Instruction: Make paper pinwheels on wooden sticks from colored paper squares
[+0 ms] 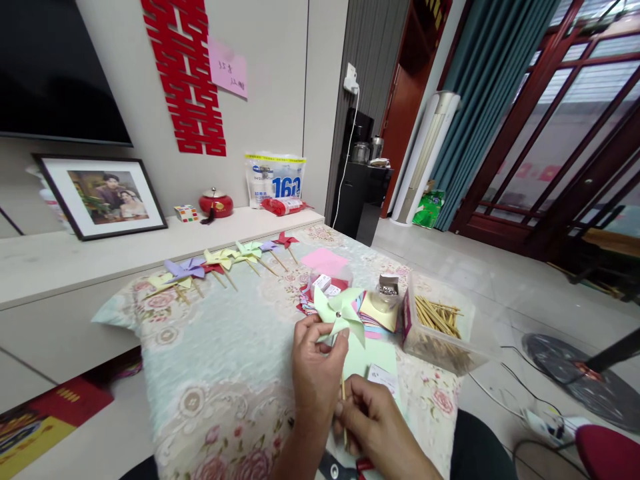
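Left hand [316, 363] pinches the light-green pinwheel [341, 313] at its head, fingers closed behind the blades. Right hand [373, 417], just below, closed on the wooden stick [343, 393]. Right of the grip: clear plastic box [440, 347] holding many wooden sticks, count not readable. Beyond the grip, far table edge: row of finished pinwheels [225, 261], about seven. Small jar [386, 293] near box, contents unclear.

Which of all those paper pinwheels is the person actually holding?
The pale green pinwheel, pinched in the left hand with the right hand on its stick. The others lie in a row across the table.
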Motion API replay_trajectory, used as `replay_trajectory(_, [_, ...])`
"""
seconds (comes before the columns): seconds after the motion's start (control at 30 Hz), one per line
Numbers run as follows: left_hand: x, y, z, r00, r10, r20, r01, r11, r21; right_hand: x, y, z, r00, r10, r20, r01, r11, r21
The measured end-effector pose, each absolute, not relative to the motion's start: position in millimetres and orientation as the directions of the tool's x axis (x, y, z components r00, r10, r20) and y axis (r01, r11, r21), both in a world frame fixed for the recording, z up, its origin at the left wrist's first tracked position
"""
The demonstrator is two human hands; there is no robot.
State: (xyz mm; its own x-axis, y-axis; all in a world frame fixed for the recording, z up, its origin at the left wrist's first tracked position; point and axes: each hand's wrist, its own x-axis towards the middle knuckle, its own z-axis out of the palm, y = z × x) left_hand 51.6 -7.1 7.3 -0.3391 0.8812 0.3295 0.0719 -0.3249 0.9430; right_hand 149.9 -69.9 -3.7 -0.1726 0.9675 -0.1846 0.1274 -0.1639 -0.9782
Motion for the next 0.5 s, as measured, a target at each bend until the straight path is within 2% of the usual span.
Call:
replay_trajectory(0.13, [45, -8, 12, -0.372, 0.863, 0.341, 0.074, -0.339, 0.938, 160, -70, 4, -0.193, 0.964, -0.18, 0.093, -0.165, -0.982])
replay_trajectory(0.23, [38, -4, 13, -0.382, 0.865, 0.326, 0.011, -0.348, 0.937, 173, -70, 10, -0.197, 0.964, -0.178, 0.132, -0.154, -0.979])
replay_trajectory(0.37, [29, 5, 12, -0.249, 0.904, 0.346, -0.031, -0.365, 0.931, 194, -69, 15, -0.198, 0.961, -0.193, 0.256, -0.14, -0.957])
replay_trajectory(0.5, [23, 9, 10, -0.102, 0.932, 0.349, 0.016, -0.349, 0.937, 217, -68, 21, -0.195, 0.966, -0.171, 0.416, -0.076, -0.906])
